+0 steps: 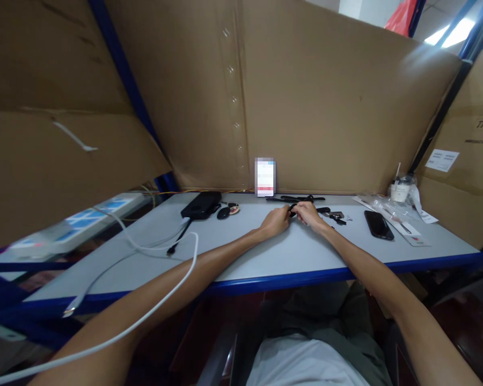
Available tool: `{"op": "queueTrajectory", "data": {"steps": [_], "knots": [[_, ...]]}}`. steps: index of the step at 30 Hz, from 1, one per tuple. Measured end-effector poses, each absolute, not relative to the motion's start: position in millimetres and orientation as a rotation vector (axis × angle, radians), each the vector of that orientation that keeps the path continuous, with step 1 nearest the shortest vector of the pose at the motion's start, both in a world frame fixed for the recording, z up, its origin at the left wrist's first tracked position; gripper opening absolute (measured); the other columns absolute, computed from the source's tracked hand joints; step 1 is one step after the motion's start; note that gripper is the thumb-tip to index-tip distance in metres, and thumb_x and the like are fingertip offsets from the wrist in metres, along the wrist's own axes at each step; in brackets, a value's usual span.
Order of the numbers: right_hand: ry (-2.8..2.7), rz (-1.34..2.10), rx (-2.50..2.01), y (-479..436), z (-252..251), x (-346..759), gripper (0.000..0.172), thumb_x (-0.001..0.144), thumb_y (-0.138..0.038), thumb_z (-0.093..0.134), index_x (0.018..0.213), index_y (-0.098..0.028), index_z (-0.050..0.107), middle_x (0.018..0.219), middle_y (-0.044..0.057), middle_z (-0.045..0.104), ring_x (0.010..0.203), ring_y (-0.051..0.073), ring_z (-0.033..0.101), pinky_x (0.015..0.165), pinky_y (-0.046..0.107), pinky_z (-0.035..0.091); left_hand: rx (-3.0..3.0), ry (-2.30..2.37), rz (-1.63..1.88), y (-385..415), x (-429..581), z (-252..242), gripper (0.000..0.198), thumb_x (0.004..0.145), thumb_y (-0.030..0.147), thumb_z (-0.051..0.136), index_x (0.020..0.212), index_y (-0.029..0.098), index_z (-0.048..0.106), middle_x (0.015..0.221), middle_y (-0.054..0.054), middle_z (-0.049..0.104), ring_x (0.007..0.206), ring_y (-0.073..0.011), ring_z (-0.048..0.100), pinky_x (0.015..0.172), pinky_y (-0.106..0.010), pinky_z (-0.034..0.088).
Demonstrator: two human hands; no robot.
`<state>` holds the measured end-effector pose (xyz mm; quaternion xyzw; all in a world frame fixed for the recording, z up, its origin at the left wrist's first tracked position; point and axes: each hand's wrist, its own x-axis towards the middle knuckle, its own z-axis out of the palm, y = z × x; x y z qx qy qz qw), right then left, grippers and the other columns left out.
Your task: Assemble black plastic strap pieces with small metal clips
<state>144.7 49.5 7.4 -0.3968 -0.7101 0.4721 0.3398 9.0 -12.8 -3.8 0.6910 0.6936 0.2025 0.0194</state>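
Observation:
My left hand (277,220) and my right hand (307,213) meet over the far middle of the table, their fingers closed on a small black piece (293,209) between them. Its kind cannot be made out, as the fingertips cover most of it. Just behind the hands lie long black strap-like strips (279,200). To the right of my right hand, small dark and metallic parts (338,217) are scattered on the table. Another black elongated piece (324,210) pokes out beside the right hand's knuckles.
A lit phone (265,178) leans against the cardboard wall (306,107). On the left are a black box-like device (201,205), a power strip (80,225) and a white cable (161,300) crossing over my left arm. A dark phone (378,224), plastic packaging (398,214) and a cup (400,190) stand right.

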Motion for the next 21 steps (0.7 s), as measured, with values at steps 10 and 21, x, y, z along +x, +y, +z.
{"op": "queueTrajectory", "data": {"steps": [10, 21], "knots": [[-1.834, 1.238, -1.040, 51.9, 6.1, 144.9, 0.021, 0.077, -0.020, 0.057, 0.059, -0.021, 0.048, 0.041, -0.008, 0.043, 0.035, 0.008, 0.035, 0.037, 0.022, 0.023, 2.165, 2.183, 0.575, -15.8, 10.9, -1.6, 0.032, 0.100, 0.021, 0.037, 0.117, 0.016, 0.063, 0.105, -0.017, 0.076, 0.099, -0.0289, 0.072, 0.074, -0.032, 0.044], [-1.966, 0.932, -1.062, 57.0, -1.7, 142.5, 0.017, 0.074, -0.020, 0.055, 0.058, -0.021, 0.048, 0.048, -0.006, 0.044, 0.050, 0.011, 0.041, 0.050, 0.022, 0.027, 2.147, 2.176, 0.510, -15.6, 10.2, -3.5, 0.033, 0.100, 0.022, 0.036, 0.118, 0.016, 0.063, 0.106, -0.018, 0.076, 0.099, -0.0283, 0.072, 0.076, -0.033, 0.045]]}}
